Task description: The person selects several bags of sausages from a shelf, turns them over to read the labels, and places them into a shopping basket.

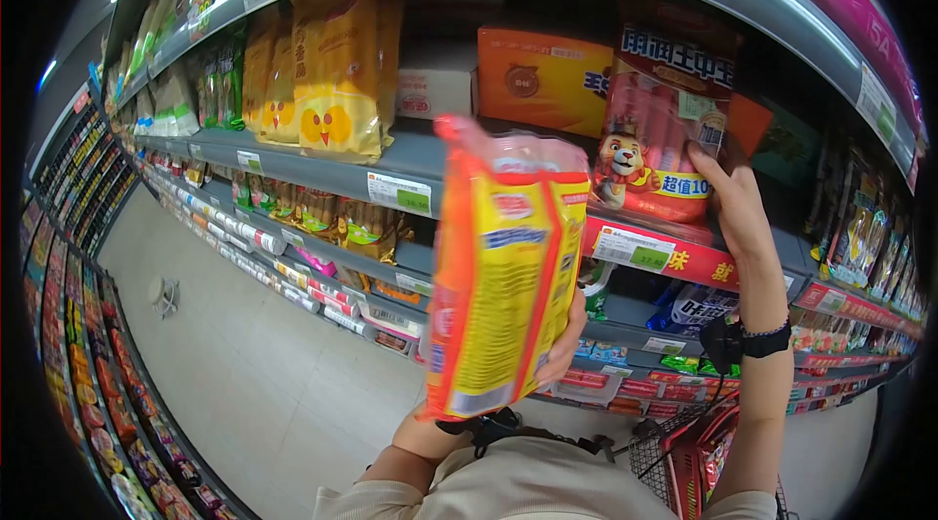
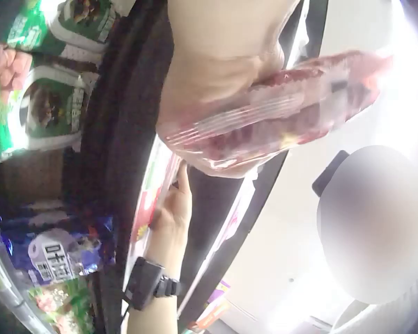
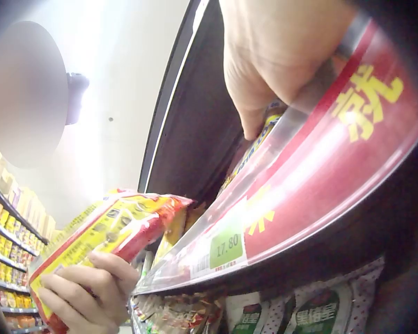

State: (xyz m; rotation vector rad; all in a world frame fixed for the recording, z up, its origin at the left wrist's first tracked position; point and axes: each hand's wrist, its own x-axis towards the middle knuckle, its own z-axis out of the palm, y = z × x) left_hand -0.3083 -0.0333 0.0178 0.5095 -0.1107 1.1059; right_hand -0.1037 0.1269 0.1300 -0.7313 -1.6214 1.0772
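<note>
Low on the yellow packet, the left hand is clamped round the bottom end. The fingers are curled onto the front face and the thumb is hidden behind. The packet is held upright in mid-air, just in front of the shelving, with its crimped top seal tipped slightly toward the camera.

It is judged to be a soft film pouch stiffened only by the sausages packed inside. Modest weight is expected, along with a glossy, slippery skin. Held by its base like this it is likely top-heavy, so a wrap across the middle would probably be steadier. The flat seal at the top offers a pinch point, though the film there could crumple.

Over to the right hand, which is raised to the red lion packet standing on the upper shelf behind the red price strip. The fingertips are laid against that packet's lower right edge. Whether it is actually pinched cannot be told, because the thumb side is hidden by the strip. The same slick film and the same soft body are expected there, so the lower corner is judged the easiest place to take hold.

An orange box is seen beside it, and a shopping basket is seen low down, below the right forearm.
</note>
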